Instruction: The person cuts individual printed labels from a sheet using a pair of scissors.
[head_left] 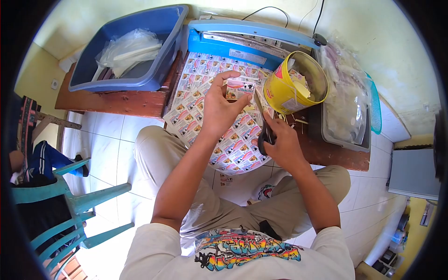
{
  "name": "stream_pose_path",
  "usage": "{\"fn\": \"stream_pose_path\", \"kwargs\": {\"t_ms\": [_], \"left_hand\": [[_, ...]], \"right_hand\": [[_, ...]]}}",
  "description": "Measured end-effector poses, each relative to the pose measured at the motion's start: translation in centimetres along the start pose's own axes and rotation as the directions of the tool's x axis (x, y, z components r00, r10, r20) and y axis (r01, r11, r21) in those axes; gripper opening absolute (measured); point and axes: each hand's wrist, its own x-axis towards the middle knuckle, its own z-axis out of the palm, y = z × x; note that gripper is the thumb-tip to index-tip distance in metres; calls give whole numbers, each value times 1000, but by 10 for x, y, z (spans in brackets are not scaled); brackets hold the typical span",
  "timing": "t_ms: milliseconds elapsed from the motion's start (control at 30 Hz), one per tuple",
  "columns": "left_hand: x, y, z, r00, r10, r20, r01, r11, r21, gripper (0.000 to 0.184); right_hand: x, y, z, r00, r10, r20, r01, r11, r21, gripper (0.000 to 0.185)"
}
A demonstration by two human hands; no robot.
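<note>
The left hand [219, 105] pinches a small printed label [240, 88] between thumb and forefinger, above sheets of similar labels [238, 144]. The right hand [283, 142] is curled around black-handled scissors [267, 134], blades beside the label; whether they touch it is hard to tell. A yellow bucket [280, 91] crowds the blades' right, a blue heat sealer [233, 50] behind. The teal chair [74, 205] is partly cut off at left.

home-like workroom, tiled floor [105, 127], plastic chair [99, 197], label sheets [198, 70] on bench [121, 101]
</note>
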Motion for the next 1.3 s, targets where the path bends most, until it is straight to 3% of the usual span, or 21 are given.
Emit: {"fn": "stream_pose_path", "kwargs": {"t_ms": [67,200,267,567,900,1000,1067,1100,1167,1300], "left_hand": [[0,6,-3,992,-128,16,128,992,-20,33],[2,1,-3,993,-116,39,116,993,-7,29],[2,0,-4,990,-129,51,129,992,15,27],[4,-5,-8,986,-149,78,136,979,152,24],[2,-5,-13,981,-165,101,163,986,21,21],[1,-2,-15,977,-174,126,176,984,-4,23],[1,2,-18,957,-198,210,208,978,-28,24],[0,5,-19,957,-198,211,208,978,-28,24],[0,11,-19,946,-205,249,204,978,32,29],[-4,15,-16,923,-263,281,277,961,-12,35]], "right_hand": [[0,6,8,993,-100,-63,98,995,-32,77],[4,4,10,998,-55,13,56,996,-73,75],[7,-2,9,997,7,75,10,976,-217,74],[11,-5,18,995,37,92,-2,937,-349,75],[18,-28,3,962,164,219,-60,908,-414,75],[19,-27,-6,986,55,160,9,928,-373,65],[26,-24,-11,997,41,69,-50,990,133,48],[29,-27,-13,997,42,69,-51,990,133,48],[32,-36,-19,987,28,-159,26,943,332,32],[35,-31,-25,988,39,-147,19,927,376,28]]}}
